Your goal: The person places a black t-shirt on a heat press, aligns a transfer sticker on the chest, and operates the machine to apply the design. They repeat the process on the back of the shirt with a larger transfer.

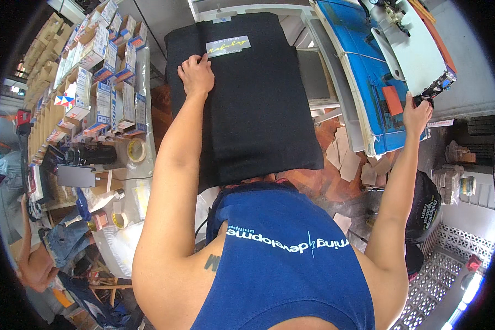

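Black fabric [247, 115], perhaps a garment, lies spread on a flat board in front of me. Near its far end is a small clear film sheet [228, 45] with white and yellow lettering. My left hand [196, 74] rests on the cloth with its fingers bent and slightly apart, the index fingertip at the film's lower left corner. Far out to the right, my right hand [417, 116] is closed at the near corner of a pale flat board [421, 52], by a small black part [425, 101]. What its fingers grip is mostly hidden.
A blue-topped bench [363, 82] at the right carries a red-orange block [391, 100]. Stacked cardboard boxes [96, 52] fill the left table, with tape rolls [136, 149] and a bottle [105, 199] nearer. Brown sheets [344, 157] litter the floor. Another person [38, 264] is at lower left.
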### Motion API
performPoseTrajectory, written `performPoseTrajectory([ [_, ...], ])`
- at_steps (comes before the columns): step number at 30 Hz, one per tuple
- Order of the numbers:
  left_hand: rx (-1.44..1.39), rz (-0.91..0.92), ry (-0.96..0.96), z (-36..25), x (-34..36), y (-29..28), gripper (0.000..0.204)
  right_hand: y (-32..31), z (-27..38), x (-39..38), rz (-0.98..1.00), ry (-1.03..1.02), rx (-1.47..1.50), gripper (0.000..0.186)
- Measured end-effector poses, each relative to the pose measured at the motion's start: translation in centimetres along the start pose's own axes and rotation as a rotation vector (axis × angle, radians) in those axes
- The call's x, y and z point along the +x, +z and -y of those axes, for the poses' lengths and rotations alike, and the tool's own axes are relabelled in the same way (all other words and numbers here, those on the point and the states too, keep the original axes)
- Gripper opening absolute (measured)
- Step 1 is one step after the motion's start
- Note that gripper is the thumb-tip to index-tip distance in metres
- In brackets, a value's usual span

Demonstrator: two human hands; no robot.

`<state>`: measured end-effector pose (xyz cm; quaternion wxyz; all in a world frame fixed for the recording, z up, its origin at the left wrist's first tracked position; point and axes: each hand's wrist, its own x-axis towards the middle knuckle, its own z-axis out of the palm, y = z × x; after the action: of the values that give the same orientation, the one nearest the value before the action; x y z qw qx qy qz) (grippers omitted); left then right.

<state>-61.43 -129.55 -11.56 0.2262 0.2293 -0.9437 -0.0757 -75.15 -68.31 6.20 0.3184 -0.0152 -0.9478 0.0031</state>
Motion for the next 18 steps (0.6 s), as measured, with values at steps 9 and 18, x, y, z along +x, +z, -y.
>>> performPoseTrajectory([
  [9, -0.008, -0.015, -0.011, -0.4, -0.1, -0.5, 0.034, -2.1, 0.8, 0.8, 0.048, -0.022, -0.034, 0.064],
  [18, -0.053, -0.046, -0.017, -0.5, -0.3, -0.4, 0.033, -7.3, 6.7, -2.6, 0.143, -0.111, 0.198, 0.045],
])
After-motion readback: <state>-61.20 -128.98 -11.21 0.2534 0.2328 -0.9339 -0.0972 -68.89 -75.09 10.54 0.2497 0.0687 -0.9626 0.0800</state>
